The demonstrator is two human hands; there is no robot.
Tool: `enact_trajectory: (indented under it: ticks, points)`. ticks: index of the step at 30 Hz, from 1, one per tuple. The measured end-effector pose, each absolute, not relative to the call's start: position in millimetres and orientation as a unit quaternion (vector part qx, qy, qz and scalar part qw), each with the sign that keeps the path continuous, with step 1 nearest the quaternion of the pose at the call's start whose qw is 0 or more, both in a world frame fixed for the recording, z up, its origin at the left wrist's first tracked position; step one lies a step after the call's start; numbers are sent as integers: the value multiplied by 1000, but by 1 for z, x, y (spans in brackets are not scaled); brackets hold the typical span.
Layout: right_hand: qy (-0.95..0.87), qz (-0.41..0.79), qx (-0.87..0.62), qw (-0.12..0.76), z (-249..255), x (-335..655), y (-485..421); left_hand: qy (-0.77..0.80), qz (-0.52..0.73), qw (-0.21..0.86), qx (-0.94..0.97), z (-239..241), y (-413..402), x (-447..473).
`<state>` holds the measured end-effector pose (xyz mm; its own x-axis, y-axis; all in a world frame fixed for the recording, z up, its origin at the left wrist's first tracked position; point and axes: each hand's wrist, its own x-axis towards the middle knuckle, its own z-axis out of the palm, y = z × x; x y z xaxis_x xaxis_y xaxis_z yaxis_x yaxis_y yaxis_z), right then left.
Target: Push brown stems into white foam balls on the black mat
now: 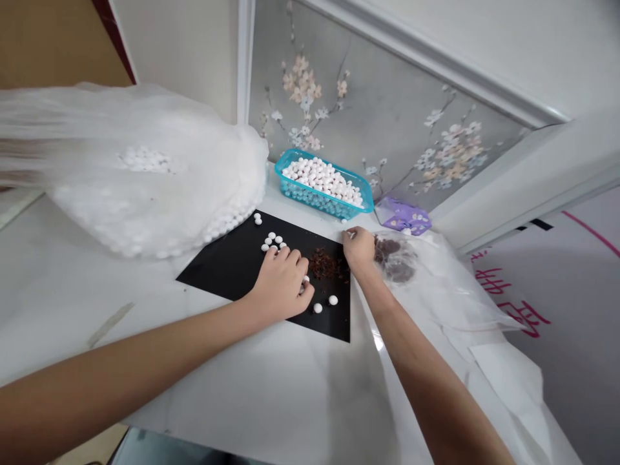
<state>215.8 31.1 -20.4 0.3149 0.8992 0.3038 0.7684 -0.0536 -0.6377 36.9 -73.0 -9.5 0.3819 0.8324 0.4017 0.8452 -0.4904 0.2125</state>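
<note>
My left hand (283, 284) lies cupped on a black sheet (217, 265), its fingers curled. A white ball (305, 280) shows between its thumb and forefinger. Just beyond the fingertips sits a small group of white balls (272, 236). A heap of reddish-brown shreds (323, 263) is on the sheet to the right of this hand. Two loose balls (325, 304) rest nearer to me. At the sheet's right edge, my right hand (359, 248) is closed in a pinch; a bit of white shows at its fingertips, too small to name.
A blue basket (289, 187) full of white balls stands behind the sheet. On the left bulges a large clear bag (194, 155) of white balls. To the right are a purple packet (404, 215) and a clear bag (450, 284) with brown stuff. A flowered panel (378, 97) rises behind.
</note>
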Motion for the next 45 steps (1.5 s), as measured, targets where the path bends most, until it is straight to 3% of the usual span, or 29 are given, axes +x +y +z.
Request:
enact_trajectory:
  ticks: [5,10,13,25,40,45]
  points:
    - [-617,138,-651,420,-11,203,-23,-496,-238,4,-835,-9,-74,39]
    - [-560,358,-592,456,-11,198,-75,-456,-269,-11,-848,-8,-73,41]
    - [-568,408,-571,431,-12,201,-84,-425,-275,-20,-862,-9,-71,40]
    - [-685,315,-588,294,-13,225,-82,-457,-251,-98,-848,-8,-69,42]
    - [-690,247,-603,317,-25,213,-86,-425,-267,-132,-855,-8,-69,43]
    - [-616,355,-614,344,-12,215,-87,-385,-268,-106,-877,-10,-70,43]
